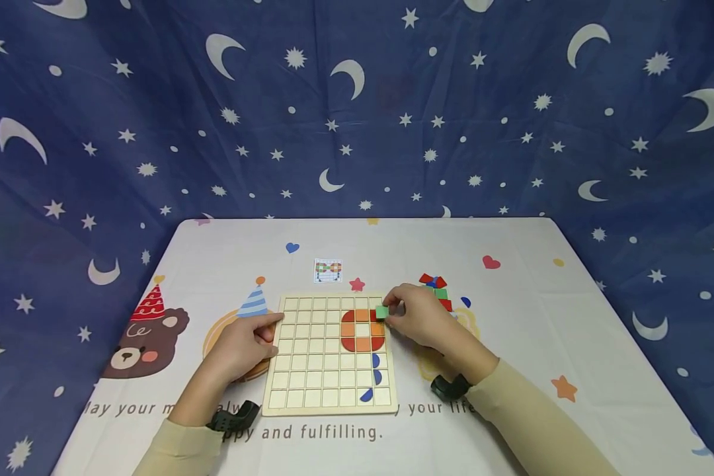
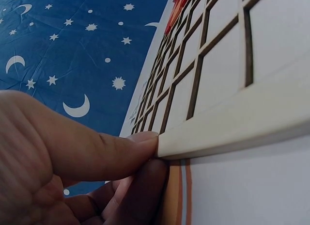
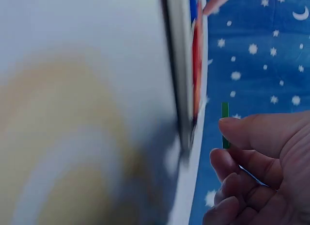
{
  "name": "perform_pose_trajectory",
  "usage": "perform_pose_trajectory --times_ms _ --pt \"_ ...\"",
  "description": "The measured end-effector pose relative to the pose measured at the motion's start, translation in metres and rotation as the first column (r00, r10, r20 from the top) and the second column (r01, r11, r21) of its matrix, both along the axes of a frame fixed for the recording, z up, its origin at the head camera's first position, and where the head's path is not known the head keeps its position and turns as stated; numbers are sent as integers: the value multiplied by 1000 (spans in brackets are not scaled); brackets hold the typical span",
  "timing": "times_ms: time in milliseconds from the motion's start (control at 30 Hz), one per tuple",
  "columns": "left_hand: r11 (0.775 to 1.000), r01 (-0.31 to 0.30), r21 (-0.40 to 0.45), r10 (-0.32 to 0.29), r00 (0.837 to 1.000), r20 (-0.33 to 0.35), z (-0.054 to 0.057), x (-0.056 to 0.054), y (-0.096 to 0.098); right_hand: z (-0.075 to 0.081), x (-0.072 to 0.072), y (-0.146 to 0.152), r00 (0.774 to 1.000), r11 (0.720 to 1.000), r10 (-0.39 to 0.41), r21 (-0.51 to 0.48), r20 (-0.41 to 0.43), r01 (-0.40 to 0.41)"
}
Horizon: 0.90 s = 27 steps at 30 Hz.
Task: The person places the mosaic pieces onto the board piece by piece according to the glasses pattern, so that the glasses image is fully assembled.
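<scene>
While the left hand (image 1: 240, 345) rests its extended index finger and its thumb against the left edge of a gridded wooden board (image 1: 299, 362), the right hand (image 1: 419, 314) pinches a green square piece (image 1: 382, 312) between thumb and fingers. In the head view that piece appears over the board's upper right edge; the right wrist view shows it edge-on and raised, apart from the board. The board lies at the lower centre of the frame on a white counter (image 1: 512, 430). Toward its right side, red and orange pieces (image 1: 363, 344) form a ring, with three rounded blue pieces (image 1: 375, 360) below it. A small patterned card (image 1: 328, 270) lies above the board, and red, blue and green loose pieces (image 1: 441, 293) lie just beyond the right hand. A dark blue starry cloth (image 1: 387, 99) fills the upper frame.
</scene>
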State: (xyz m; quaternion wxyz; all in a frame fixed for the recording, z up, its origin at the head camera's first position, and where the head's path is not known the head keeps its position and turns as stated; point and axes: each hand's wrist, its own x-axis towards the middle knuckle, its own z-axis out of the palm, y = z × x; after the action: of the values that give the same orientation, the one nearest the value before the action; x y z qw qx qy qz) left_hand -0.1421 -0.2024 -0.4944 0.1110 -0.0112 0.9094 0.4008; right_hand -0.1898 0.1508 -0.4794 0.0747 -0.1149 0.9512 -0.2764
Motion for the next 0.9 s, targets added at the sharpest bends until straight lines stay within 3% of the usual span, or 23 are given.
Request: perform_pose_trajectory --times_ms 167,400,667,900 --pt "1000 1 -5 -1 1000 -5 1 0 0 7 7 -27 997 997 64 -52 33 -62" --pt "1000 -4 2 4 1000 -2 1 1 1 3 8 -56 983 982 182 -42 -11 -183" --pt "1000 -9 -4 9 1000 3 2 1 2 1 6 -70 972 972 234 -10 -36 -234" --pt "1000 -12 -15 12 1000 7 1 1 2 -2 2 -75 966 966 258 36 4 -258"
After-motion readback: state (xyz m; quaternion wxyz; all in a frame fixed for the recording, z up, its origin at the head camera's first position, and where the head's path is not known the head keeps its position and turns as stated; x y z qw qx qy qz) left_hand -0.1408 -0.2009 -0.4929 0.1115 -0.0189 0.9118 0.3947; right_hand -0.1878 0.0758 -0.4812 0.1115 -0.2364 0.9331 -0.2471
